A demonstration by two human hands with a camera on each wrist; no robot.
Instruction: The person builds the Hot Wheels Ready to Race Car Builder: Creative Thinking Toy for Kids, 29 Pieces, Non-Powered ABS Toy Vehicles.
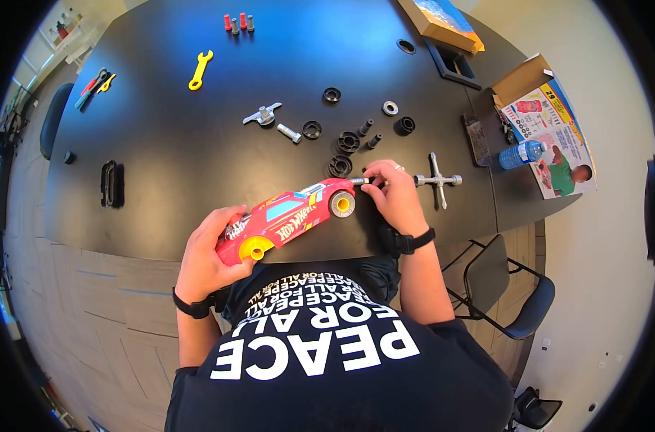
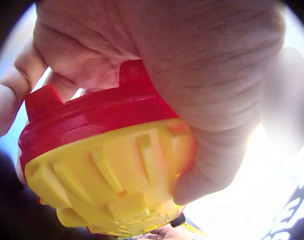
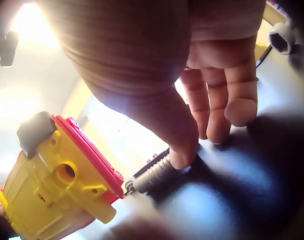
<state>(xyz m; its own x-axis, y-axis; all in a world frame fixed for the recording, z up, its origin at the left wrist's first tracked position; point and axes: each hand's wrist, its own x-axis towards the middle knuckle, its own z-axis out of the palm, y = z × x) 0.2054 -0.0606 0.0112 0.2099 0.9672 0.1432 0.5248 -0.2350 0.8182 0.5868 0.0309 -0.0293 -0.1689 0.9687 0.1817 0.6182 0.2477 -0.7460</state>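
My left hand grips one end of a red toy car with "Hot Wheels" lettering. The car's yellow underside shows in the left wrist view. A grey wheel with a yellow hub sits at the car's right end, while a bare yellow axle stub sticks out near my left hand. Just beyond the car's right end, my right hand pinches a grey toy screw between thumb and fingers. A silver cross-shaped lug wrench lies on the table right of that hand.
Black wheel parts, a grey screw and a grey winged piece lie ahead on the dark table. A yellow wrench is farther left. A water bottle and an open box are at right.
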